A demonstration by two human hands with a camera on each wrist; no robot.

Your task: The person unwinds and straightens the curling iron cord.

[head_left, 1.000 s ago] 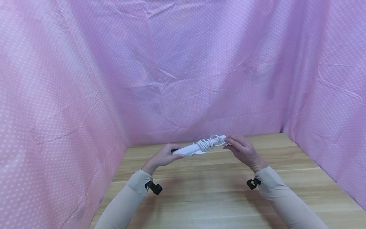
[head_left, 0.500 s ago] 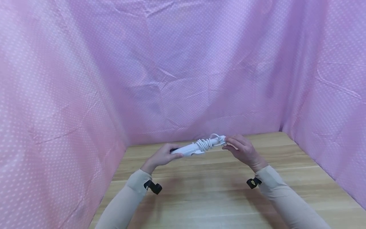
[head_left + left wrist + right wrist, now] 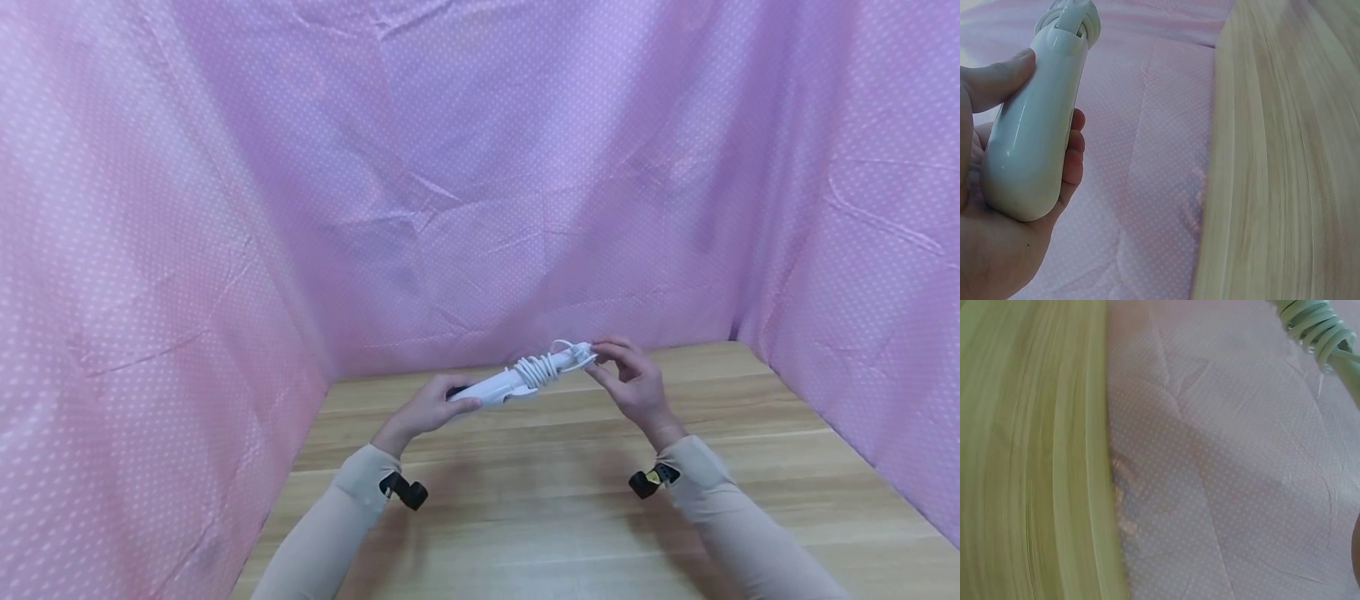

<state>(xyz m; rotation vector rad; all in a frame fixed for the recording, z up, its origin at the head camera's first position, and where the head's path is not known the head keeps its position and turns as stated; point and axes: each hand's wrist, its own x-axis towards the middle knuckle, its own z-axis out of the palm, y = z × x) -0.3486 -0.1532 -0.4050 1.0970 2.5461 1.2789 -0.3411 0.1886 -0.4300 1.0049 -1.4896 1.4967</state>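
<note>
My left hand (image 3: pixel 426 407) grips a white curling iron (image 3: pixel 486 392) by its smooth, rounded handle, thumb along one side and fingers around the other in the left wrist view. The iron is held above the table, its far end tilted up to the right. Several turns of white power cord (image 3: pixel 537 372) are wound around its narrower part. At the far end, thumb and fingertips of my right hand (image 3: pixel 636 385) pinch the cord's end beside the tip; the exact contact is too small to tell. In the right wrist view, only the cord coils (image 3: pixel 1316 328) and part of the iron appear.
Below the hands lies a light wood-grain table (image 3: pixel 525 517). Pink dotted cloth (image 3: pixel 480 208) hangs behind it and along both sides. Each wrist carries a small black camera mount (image 3: pixel 405 490).
The right hand has turned and raised slightly, its fingers and thumb further apart in shape around the cord's end. The iron's far end has risen a little. The left hand stays nearly still.
</note>
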